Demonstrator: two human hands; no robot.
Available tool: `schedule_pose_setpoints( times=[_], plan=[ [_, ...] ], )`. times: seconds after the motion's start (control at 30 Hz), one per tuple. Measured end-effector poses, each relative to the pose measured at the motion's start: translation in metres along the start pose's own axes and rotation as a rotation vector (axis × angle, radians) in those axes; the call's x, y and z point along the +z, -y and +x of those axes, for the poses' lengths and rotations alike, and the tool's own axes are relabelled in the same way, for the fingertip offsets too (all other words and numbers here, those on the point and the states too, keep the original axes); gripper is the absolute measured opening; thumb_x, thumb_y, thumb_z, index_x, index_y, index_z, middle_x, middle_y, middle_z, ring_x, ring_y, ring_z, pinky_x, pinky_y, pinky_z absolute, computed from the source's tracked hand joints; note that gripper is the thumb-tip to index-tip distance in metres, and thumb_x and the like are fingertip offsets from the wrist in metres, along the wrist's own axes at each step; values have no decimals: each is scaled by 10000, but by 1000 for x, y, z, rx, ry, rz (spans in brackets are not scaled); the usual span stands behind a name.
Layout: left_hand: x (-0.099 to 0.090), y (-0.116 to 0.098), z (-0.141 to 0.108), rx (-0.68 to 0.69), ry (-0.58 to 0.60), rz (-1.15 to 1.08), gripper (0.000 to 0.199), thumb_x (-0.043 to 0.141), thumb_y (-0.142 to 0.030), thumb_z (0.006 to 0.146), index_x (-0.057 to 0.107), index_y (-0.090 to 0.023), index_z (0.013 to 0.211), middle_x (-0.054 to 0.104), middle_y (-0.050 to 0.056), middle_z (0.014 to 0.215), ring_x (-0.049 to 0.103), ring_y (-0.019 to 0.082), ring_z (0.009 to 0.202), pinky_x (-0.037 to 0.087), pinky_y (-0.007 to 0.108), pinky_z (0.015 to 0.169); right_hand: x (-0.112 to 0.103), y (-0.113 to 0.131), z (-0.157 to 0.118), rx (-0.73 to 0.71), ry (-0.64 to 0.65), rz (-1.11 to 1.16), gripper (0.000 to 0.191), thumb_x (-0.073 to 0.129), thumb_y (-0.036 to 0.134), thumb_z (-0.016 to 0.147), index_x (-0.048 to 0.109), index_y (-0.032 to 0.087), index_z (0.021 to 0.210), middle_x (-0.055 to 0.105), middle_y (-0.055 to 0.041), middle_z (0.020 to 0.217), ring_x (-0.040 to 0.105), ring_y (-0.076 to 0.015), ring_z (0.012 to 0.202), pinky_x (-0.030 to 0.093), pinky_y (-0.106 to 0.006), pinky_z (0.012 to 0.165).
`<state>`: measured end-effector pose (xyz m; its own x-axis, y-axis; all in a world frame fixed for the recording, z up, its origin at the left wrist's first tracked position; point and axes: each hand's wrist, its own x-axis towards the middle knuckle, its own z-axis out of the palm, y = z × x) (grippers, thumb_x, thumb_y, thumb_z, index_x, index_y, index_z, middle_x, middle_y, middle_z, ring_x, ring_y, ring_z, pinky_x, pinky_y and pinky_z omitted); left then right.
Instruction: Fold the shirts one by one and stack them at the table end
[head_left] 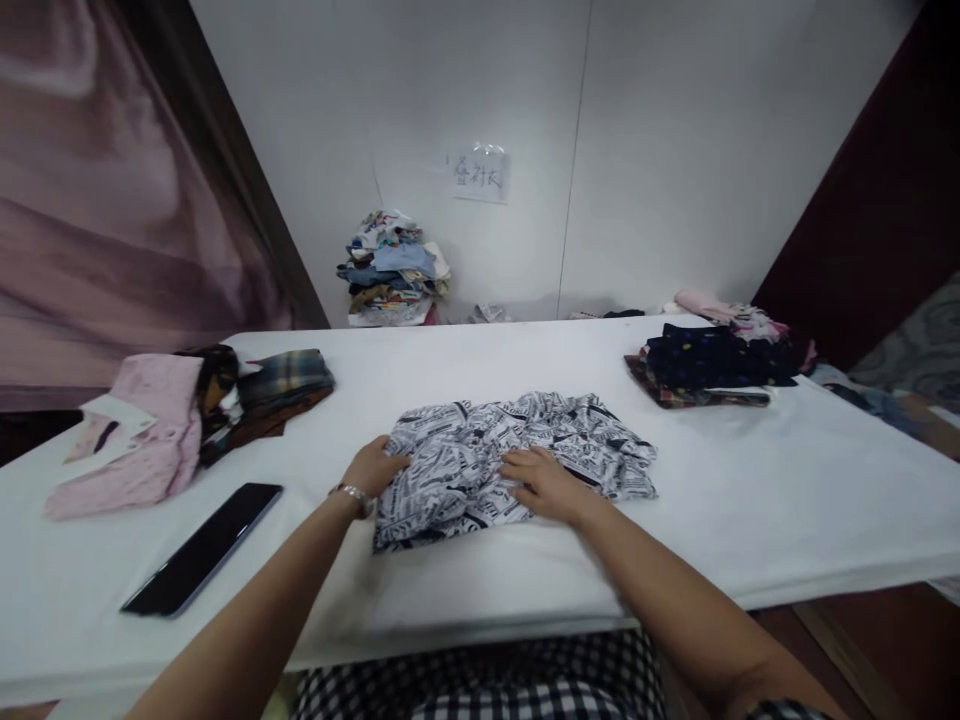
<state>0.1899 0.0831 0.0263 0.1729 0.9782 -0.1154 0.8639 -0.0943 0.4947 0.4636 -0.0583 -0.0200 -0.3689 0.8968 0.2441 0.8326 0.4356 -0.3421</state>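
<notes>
A black-and-white shirt with newspaper-style print (450,480) lies crumpled and partly folded on the white table (480,590) in front of me. At its left edge is my left hand (373,468), closed on the fabric with the thumb on top; the other fingertips are partly hidden. My right hand (547,485) rests on the middle of the shirt, fingers apart and lying on the cloth. The shirt's right part spreads out beyond that hand in loose wrinkles.
To the left lie a pink garment with a white collar (161,425), a plaid garment (289,375) and a black phone (202,550). Folded dark clothes (697,358) sit at the right. A tall clothes pile (397,270) stands behind the table, near a handwritten wall sign (480,175).
</notes>
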Motion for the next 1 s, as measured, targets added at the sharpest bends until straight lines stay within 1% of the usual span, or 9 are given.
schedule_pose_setpoints(
  times=[0.17, 0.37, 0.5, 0.67, 0.77, 0.83, 0.9, 0.93, 1.0],
  plan=[
    [1, 43, -3, -101, -6, -12, 125, 585, -272, 717, 567, -214, 826, 708, 50, 875, 656, 233, 850, 471, 279, 703, 6, 4, 5, -61, -134, -12, 367, 449, 303, 930, 562, 218, 1269, 495, -110, 1400, 385, -241, 1334, 297, -491, 1087],
    [3, 43, -4, -118, -22, -20, 144, 588, -294, 719, 572, -210, 835, 706, 47, 870, 658, 224, 853, 467, 263, 689, 6, 19, 7, -73, -185, -13, 422, 453, 350, 936, 485, 263, 1348, 444, -86, 1447, 325, -243, 1378, 274, -507, 1112],
    [0, 40, -7, -111, -35, -28, 157, 597, -311, 718, 577, -209, 837, 710, 36, 867, 657, 217, 848, 467, 260, 689, 7, 41, 18, -38, -58, -7, 486, 459, 405, 936, 425, 266, 1400, 381, -80, 1490, 297, -253, 1392, 251, -481, 1131],
    [-10, 31, -11, -76, -60, -29, 149, 595, -277, 720, 575, -201, 847, 708, 51, 875, 652, 221, 844, 467, 274, 695, 18, 50, 26, 50, 176, 29, 557, 564, 439, 866, 467, 241, 1377, 323, -115, 1516, 285, -323, 1391, 246, -549, 1109],
    [-20, 10, -11, -16, -75, -49, 198, 599, -261, 725, 595, -198, 913, 710, 55, 950, 649, 226, 897, 473, 280, 745, 13, 47, 23, 59, 127, 135, 464, 539, 433, 883, 540, 255, 1312, 379, -97, 1489, 279, -312, 1396, 184, -586, 1115],
    [-25, -16, -12, 37, -87, -82, 286, 626, -273, 722, 601, -190, 995, 700, 66, 1032, 636, 238, 972, 473, 289, 806, 6, 45, 22, 100, -30, 272, 399, 510, 444, 896, 596, 271, 1244, 472, -75, 1428, 324, -290, 1377, 177, -586, 1117],
    [-24, -53, -16, 96, -61, -195, 415, 658, -307, 725, 579, -167, 1107, 672, 97, 1123, 615, 250, 1042, 472, 305, 857, -1, 41, 22, 225, -222, 529, 416, 501, 487, 886, 605, 270, 1225, 548, -73, 1356, 430, -270, 1310, 281, -540, 1093],
    [-21, -72, -19, 127, 0, -299, 483, 658, -333, 741, 547, -155, 1176, 661, 115, 1146, 616, 250, 1045, 481, 316, 861, -4, 39, 23, 307, -291, 707, 457, 494, 519, 879, 585, 265, 1247, 577, -77, 1323, 495, -265, 1252, 358, -511, 1053],
    [-11, -105, -25, 187, 245, -579, 584, 607, -394, 803, 446, -149, 1308, 668, 138, 1125, 656, 231, 951, 521, 344, 808, -8, 34, 22, 463, -353, 1094, 555, 449, 580, 874, 519, 247, 1313, 619, -85, 1264, 593, -259, 1130, 468, -469, 948]
  ],
)
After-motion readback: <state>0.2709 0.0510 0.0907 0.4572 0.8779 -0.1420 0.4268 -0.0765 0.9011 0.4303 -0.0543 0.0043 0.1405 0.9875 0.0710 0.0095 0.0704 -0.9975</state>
